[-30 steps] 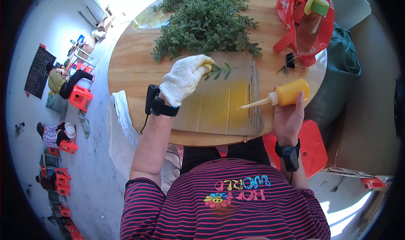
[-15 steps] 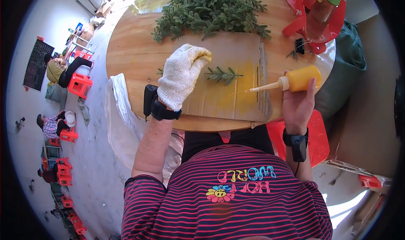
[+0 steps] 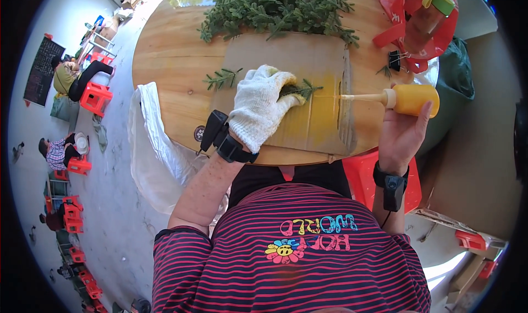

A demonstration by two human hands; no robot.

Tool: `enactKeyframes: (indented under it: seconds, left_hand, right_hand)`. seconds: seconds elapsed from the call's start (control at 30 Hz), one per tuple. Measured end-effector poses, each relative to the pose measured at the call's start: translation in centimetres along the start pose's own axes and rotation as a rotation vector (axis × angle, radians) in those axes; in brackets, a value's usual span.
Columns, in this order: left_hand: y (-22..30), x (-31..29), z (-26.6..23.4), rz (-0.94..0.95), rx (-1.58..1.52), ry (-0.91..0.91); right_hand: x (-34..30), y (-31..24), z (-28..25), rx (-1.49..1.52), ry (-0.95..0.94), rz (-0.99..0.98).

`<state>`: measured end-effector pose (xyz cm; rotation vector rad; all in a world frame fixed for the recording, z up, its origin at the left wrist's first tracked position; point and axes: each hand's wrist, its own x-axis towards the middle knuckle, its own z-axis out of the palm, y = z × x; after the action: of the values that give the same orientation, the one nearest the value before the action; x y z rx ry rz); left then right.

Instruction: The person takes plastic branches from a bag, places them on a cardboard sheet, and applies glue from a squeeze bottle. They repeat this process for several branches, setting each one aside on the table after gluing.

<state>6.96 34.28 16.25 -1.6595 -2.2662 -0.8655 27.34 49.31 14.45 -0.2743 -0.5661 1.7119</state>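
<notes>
Yellow bottle point(image 3: 416, 100): long axis crosswise, nozzle point(image 3: 364, 97) pointing left toward green sprig point(image 3: 310, 89).

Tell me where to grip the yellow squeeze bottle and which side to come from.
Grip the thick, rounded body of the yellow squeeze bottle, probably best from the near side, as the right hand does. It is held roughly sideways, its long thin nozzle pointing left toward the cardboard, so a hold on the body should leave the nozzle clear.
</notes>
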Motion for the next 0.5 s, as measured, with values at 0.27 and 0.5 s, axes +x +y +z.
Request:
enactKeyframes:
  seconds: [0.27, 0.5]
  left_hand:
    - [0.2, -0.5, 0.4, -0.039, 0.038, 0.000]
    - [0.2, -0.4, 0.3, -0.060, 0.013, -0.034]
  right_hand:
    - [0.0, 1.7, 2.2, -0.149, -0.056, -0.085]
    - [-0.8, 2.9, 3.8, -0.162, -0.089, -0.144]
